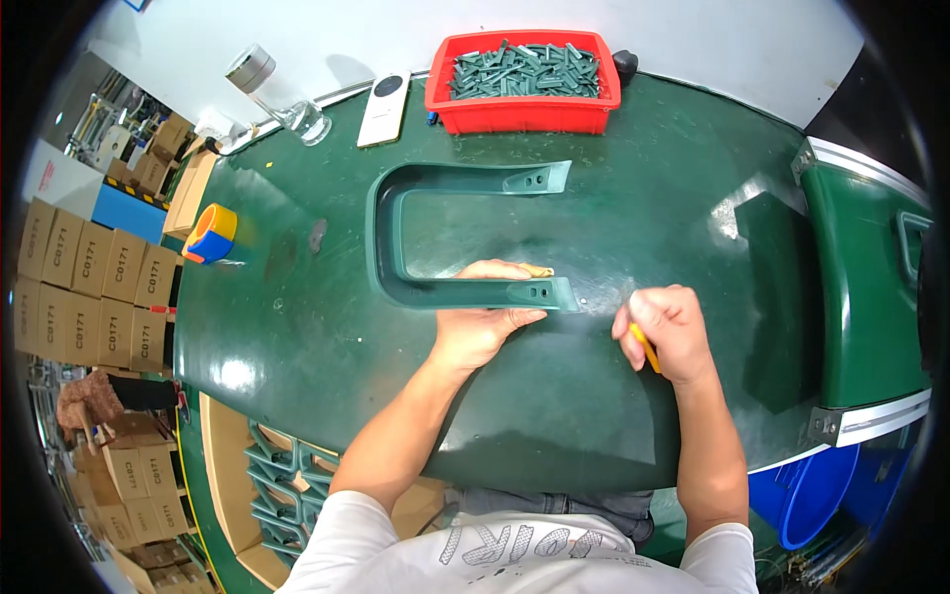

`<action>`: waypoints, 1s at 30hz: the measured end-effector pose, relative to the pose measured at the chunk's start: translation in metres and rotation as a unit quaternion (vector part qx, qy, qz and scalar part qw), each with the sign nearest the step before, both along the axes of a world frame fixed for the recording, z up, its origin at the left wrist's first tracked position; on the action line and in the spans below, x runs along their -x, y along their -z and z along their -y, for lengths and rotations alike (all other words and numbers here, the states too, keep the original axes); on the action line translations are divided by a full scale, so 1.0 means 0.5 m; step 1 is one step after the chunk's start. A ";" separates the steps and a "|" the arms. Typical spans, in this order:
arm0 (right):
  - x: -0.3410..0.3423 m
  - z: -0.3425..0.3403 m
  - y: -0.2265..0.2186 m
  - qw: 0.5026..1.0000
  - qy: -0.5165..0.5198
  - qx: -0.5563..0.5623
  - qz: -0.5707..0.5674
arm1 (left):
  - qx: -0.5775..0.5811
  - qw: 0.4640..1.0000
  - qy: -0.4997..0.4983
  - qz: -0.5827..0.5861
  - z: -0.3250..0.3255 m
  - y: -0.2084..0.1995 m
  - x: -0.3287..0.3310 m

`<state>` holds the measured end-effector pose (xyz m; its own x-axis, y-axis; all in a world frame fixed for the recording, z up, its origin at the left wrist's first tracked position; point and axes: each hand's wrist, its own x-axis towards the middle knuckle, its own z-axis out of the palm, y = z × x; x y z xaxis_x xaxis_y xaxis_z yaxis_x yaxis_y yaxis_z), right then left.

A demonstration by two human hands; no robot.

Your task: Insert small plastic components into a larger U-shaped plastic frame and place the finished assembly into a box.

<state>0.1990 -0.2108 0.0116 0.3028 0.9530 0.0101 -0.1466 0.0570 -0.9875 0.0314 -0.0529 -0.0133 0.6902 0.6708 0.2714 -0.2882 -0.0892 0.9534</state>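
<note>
A dark green U-shaped plastic part lies over the table with its open side to the right. Near the end of each arm it has two small holes. Its near arm is gripped by my left hand, thumb in front and fingers behind. Something yellowish, perhaps a wrap, shows at a fingertip of that hand. To the right of the part's end, apart from it, my right hand is closed round a slim yellow-handled tool. The tool's working end is hidden by the fingers.
A red bin full of small green pieces stands at the back. Left of it are a white phone and a glass bottle. Tape rolls sit at the left edge. A green panel borders the right. Similar parts fill a carton below left.
</note>
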 end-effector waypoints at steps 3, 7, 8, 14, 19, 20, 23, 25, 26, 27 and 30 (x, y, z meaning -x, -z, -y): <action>-0.005 -0.009 0.004 0.991 0.096 0.007 -0.090 | 0.147 0.985 0.046 0.073 -0.015 0.011 0.011; -0.016 -0.021 0.003 0.977 0.164 -0.001 -0.139 | 0.398 0.889 0.084 0.211 -0.036 0.008 0.028; -0.019 -0.021 0.004 0.975 0.169 -0.004 -0.144 | 0.411 0.877 0.100 0.228 -0.040 0.009 0.029; -0.023 -0.024 0.012 0.967 0.197 0.014 -0.163 | 0.445 0.844 0.126 0.272 -0.049 0.027 0.039; -0.030 -0.022 0.015 0.966 0.195 0.012 -0.167 | 0.443 0.846 0.135 0.263 -0.047 0.028 0.031; -0.033 -0.021 0.015 0.967 0.193 0.011 -0.167 | 0.443 0.846 0.136 0.263 -0.046 0.028 0.027; -0.041 -0.022 0.019 0.967 0.195 0.014 -0.165 | 0.432 0.855 0.138 0.252 -0.047 0.025 0.022; -0.040 -0.036 0.014 0.966 0.196 0.020 -0.170 | 0.415 0.866 0.134 0.246 -0.053 0.026 0.031; -0.035 -0.050 0.011 0.967 0.187 0.025 -0.170 | 0.404 0.872 0.128 0.246 -0.056 0.032 0.040; -0.029 -0.054 0.008 0.961 0.210 0.028 -0.176 | 0.391 0.879 0.118 0.247 -0.059 0.035 0.049; -0.017 -0.052 0.014 0.961 0.206 0.022 -0.186 | 0.304 0.938 0.059 0.154 -0.051 -0.009 0.038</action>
<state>0.2073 -0.1849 0.0044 0.6287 0.7489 -0.2095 -0.4639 0.1449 -0.8740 0.0123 -0.0276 -0.0089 0.7206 0.6905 0.0628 -0.5328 0.4934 0.6875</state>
